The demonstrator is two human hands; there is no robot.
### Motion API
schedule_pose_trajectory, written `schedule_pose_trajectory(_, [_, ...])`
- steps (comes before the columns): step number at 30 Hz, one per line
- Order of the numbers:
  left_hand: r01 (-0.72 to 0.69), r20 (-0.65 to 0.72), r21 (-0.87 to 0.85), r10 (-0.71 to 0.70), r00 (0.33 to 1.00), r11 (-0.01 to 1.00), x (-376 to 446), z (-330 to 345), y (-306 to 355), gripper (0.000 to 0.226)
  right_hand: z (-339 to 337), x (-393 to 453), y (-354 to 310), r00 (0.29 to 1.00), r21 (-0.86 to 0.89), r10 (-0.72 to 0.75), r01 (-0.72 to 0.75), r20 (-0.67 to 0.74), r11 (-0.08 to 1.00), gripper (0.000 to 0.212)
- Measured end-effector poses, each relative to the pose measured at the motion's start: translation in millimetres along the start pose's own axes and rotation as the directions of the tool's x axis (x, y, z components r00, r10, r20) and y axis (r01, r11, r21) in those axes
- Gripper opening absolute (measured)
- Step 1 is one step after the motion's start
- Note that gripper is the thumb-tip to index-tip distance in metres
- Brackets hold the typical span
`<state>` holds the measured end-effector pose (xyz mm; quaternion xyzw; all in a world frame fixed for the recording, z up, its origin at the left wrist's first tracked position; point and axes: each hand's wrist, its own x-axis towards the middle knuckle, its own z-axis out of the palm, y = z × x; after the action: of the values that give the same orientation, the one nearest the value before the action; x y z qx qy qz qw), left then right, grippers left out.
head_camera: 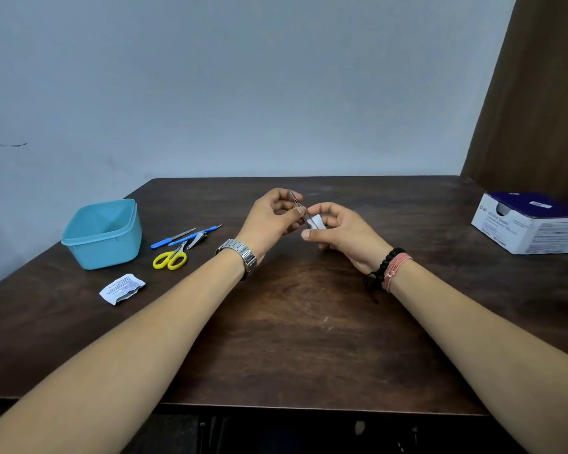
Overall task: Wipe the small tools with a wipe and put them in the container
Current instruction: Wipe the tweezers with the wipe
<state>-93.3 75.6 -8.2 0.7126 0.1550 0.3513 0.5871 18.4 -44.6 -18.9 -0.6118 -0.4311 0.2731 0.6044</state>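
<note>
A: Hands?
B: Left hand (271, 213) pinches metal tweezers (298, 204) between thumb and fingers (298, 212), raised above the bench (309, 290). Right hand (340, 232) holds a white wipe (316, 222), fingers curled round it, wipe touching the tweezers' lower end.

A: Container?
B: Teal container (104, 235), far left on the bench, open top. Can't see anything inside.

A: Other tools?
B: Just right of the container: yellow scissors (170, 258), nail clipper (197, 238), blue-handled file (171, 239), another blue-handled tool (195, 235). All lying bunched together, some touching.

A: Extras?
B: Torn wipe wrapper (122, 288) in front of the container. White-and-purple box (532, 224) far right. Watch (241, 255) on left wrist, bracelets (391, 267) on right.
</note>
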Motion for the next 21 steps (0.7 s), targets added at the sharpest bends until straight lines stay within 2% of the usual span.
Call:
schedule_pose_trajectory(4, [-0.020, -0.035, 0.082, 0.023, 0.999, 0.996, -1.0, 2.3, -1.9, 0.016, 0.7, 0.6, 3.9, 0.995, -0.165, -0.067, 0.054, -0.073, 0.985, 0.035])
schedule_pose_trajectory(8, [-0.007, -0.077, 0.094, 0.014, 0.997, 0.996, -0.2, 0.0, -2.7, 0.015, 0.3, 2.9, 5.3, 0.984, -0.245, -0.130, 0.098, -0.119, 0.965, 0.024])
schedule_pose_trajectory(12, [0.017, -0.086, 0.087, -0.010, 0.996, 0.996, 0.7, -1.4, -3.2, 0.014, 0.0, 4.3, 4.8, 0.969, -0.318, -0.195, 0.139, -0.150, 0.938, 0.023])
schedule_pose_trajectory(21, [0.016, -0.079, 0.123, -0.006, 0.997, 0.992, 0.3, -1.6, -3.6, 0.015, 2.3, 2.4, 4.6, 0.993, -0.161, -0.114, 0.106, -0.039, 0.981, 0.039])
